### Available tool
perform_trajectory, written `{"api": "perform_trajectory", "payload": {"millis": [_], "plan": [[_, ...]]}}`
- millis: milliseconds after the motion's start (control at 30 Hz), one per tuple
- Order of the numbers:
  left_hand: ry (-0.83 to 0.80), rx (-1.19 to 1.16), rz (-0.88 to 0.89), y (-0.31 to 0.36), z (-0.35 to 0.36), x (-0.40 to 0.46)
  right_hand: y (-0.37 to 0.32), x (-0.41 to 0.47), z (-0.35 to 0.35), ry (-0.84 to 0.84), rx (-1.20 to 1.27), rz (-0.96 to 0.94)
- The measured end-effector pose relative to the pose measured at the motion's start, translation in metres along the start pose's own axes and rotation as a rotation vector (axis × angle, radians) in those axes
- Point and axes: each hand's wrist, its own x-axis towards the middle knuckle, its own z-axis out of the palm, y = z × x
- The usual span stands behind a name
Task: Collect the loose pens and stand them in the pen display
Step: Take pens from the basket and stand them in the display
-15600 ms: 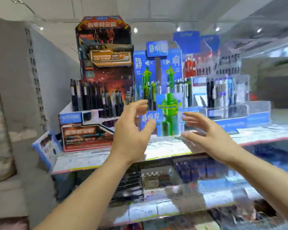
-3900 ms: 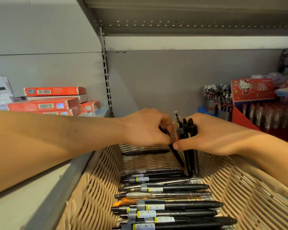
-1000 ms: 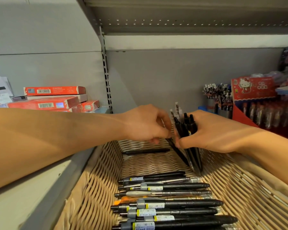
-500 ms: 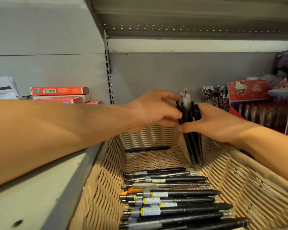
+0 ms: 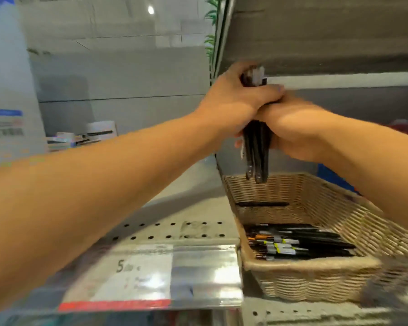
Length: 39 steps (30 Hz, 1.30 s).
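Black pens, a bundle (image 5: 256, 150) of them, stand upright in our two hands above the far end of the basket (image 5: 316, 276), their lower ends hanging free just over its back wall. Our left hand (image 5: 231, 105) wraps round the upper part of the bundle, fingers curled over it — the pen tops poke out above the knuckles. Our right hand (image 5: 295, 135) grips the same bundle lower down from the other side, pressed against the left. Below, more pens (image 5: 299, 242) lie side by side across the near end of the woven basket, some with pale labels, and one pen (image 5: 262, 204) lies alone crosswise near the far wall. This basket sits on a grey perforated shelf (image 5: 165, 229), and a price strip (image 5: 151, 276) with a white tag runs along the shelf's front edge, left of the basket. Everything is motion-blurred — we cannot count the held pens.
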Motion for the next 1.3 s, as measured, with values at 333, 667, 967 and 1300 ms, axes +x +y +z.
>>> {"api": "perform_trajectory", "payload": {"millis": [333, 667, 967, 1300], "plan": [[0.128, -0.186, 0.054, -0.01, -0.084, -0.043, -0.015, 0.004, 0.1, -0.095, 0.139, -0.03], [0.058, -0.048, 0.031, -0.014, -0.075, -0.065, 0.018, -0.026, 0.104, -0.085, 0.191, -0.011], [0.266, -0.333, -0.049, 0.004, -0.077, -0.116, -0.007, -0.051, 0.113, -0.105, 0.404, -0.011], [1.2, -0.921, 0.045, 0.016, -0.098, -0.27, -0.035, -0.128, 0.258, -0.437, 1.059, 0.244]]}}
